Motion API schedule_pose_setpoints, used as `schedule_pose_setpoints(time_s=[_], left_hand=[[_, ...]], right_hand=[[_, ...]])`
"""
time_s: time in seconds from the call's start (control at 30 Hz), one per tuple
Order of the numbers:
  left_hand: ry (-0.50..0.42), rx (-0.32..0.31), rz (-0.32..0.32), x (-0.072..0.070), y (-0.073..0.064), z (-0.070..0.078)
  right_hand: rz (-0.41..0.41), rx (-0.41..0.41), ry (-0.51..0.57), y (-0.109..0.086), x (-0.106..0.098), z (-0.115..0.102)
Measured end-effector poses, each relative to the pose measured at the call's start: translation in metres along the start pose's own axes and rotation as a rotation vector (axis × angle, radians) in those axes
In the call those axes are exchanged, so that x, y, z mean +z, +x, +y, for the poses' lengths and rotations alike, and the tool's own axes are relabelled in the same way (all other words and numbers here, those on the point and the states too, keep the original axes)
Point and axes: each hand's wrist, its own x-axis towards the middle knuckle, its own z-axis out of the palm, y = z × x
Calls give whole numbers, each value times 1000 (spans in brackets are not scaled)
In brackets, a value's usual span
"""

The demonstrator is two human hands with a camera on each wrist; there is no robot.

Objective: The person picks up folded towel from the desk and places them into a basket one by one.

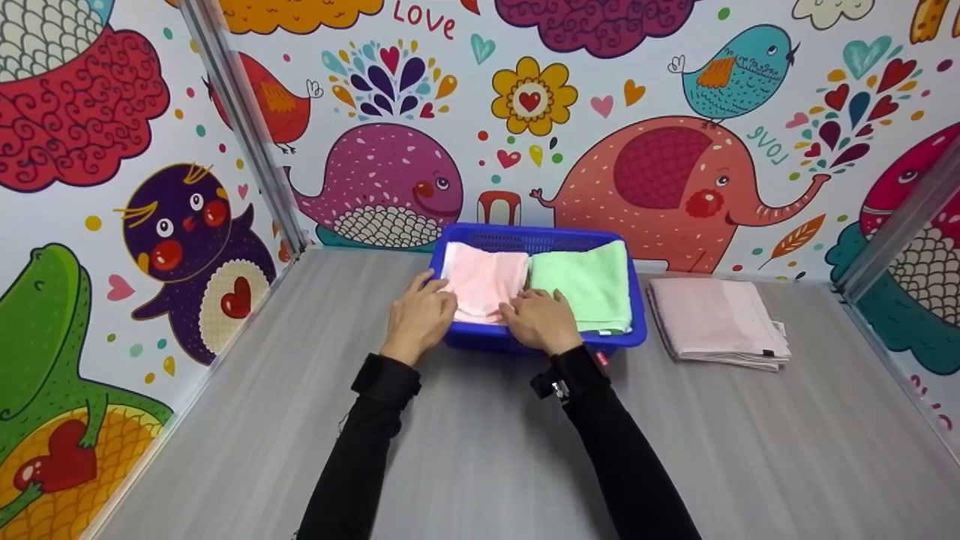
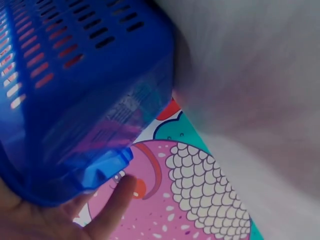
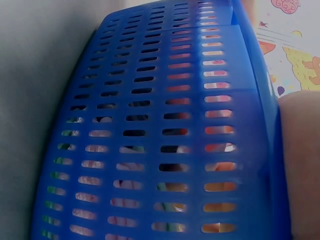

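The left hand [image 1: 418, 315] rests on the near left edge of the pink towel [image 1: 484, 283], fingers straight and flat, holding nothing; in the left wrist view a straight finger [image 2: 116, 205] lies beside the outer wall of the basket. The right hand [image 1: 541, 320] lies on the near right edge of the same towel, fingers relaxed and laid flat on the cloth, not curled around it. The pink towel sits folded in the left half of the blue basket [image 1: 637, 315]. A folded green towel [image 1: 587, 281] lies just beside it in the right half, the two touching. The basket stands on the grey desk [image 1: 480, 450], close to the back wall. A folded stack of pale pink towels [image 1: 716, 322] lies on the desk to the right of the basket, apart from it.
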Motion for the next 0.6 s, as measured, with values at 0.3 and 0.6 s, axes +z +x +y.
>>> schedule_pose_setpoints(time_s=[0.3,0.6], left_hand=[[-56,-12,4,6,-2,-6],[-85,-18,-4,3,-2,-8]], right_hand=[[159,-26,33,-4,6,1],[379,-226,113,-24,8,13]])
